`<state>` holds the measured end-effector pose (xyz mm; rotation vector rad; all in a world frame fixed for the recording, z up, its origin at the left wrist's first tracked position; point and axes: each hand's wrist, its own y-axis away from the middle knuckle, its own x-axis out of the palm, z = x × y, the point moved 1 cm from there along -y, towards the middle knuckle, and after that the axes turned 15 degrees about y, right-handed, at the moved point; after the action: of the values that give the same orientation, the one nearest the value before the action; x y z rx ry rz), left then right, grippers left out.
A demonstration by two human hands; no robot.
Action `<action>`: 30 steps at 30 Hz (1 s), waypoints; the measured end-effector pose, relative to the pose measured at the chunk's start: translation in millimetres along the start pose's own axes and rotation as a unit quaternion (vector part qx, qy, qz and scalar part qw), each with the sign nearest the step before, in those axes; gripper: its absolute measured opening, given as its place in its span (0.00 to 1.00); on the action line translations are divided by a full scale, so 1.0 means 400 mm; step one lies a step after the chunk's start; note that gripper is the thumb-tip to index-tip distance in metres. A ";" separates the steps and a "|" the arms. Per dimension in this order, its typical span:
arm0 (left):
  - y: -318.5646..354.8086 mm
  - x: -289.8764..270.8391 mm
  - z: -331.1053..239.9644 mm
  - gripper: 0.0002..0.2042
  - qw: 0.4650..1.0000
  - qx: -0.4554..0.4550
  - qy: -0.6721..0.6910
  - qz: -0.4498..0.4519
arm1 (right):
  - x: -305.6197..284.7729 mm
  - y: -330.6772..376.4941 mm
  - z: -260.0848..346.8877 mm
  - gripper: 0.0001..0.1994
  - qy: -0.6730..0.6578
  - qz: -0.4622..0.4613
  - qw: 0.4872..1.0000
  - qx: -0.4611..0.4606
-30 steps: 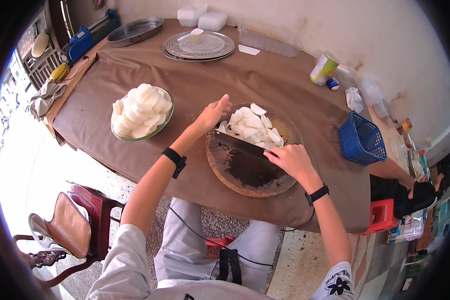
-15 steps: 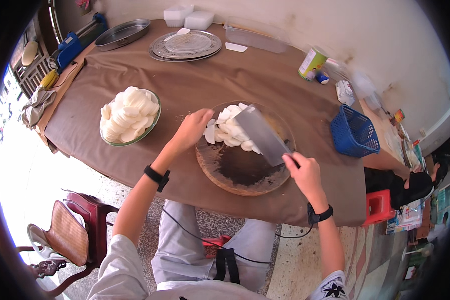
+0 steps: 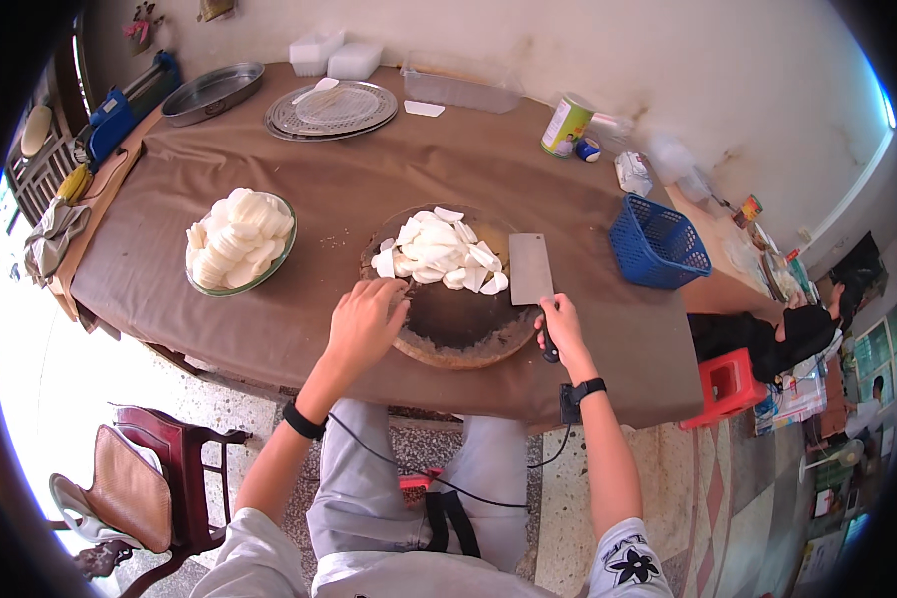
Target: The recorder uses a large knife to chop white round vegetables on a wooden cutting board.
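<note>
clamping rectangular metal cleaver [image 3: 530, 269] in right fingers [image 3: 560, 319]; left fingers [image 3: 369, 296] parted from thumb near white slices [image 3: 439, 249]

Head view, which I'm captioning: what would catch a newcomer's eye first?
Probably the heap of white slices on the round chopping board, mid-table. Right of it, the right hand holds a broad cleaver. Farther left, a second pile of slices sits in a green-rimmed bowl.

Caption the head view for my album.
A right hand grips a cleaver beside white slices piled on a round chopping board.
</note>
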<state>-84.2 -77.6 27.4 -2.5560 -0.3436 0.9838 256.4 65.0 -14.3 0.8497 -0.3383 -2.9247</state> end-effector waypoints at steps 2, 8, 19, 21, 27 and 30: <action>0.030 -0.012 -0.025 0.14 1.000 0.007 0.028 0.005 | 0.033 0.006 -0.001 0.15 0.005 -0.005 1.000 -0.004; 0.073 -0.062 -0.115 0.15 0.997 0.001 0.068 0.043 | 0.032 -0.004 0.024 0.20 0.448 -0.181 0.865 -0.136; 0.134 -0.055 -0.259 0.14 0.988 0.014 0.130 0.088 | -0.036 0.211 0.097 0.18 0.481 -0.233 0.815 -0.224; 0.143 -0.045 -0.288 0.13 0.983 -0.009 0.162 0.080 | -0.060 0.367 0.111 0.16 0.445 -0.260 0.816 -0.262; 0.205 0.022 -0.396 0.11 0.976 0.075 0.130 0.155 | -0.147 0.775 -0.017 0.15 0.434 -0.197 0.846 -0.239; 0.245 0.029 -0.418 0.10 0.980 0.088 0.120 0.130 | -0.229 0.893 -0.118 0.16 0.432 -0.143 0.876 -0.162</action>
<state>47.2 -204.7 92.6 -2.5582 0.1426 0.7391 363.5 -279.1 77.4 2.1006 0.3600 -2.3359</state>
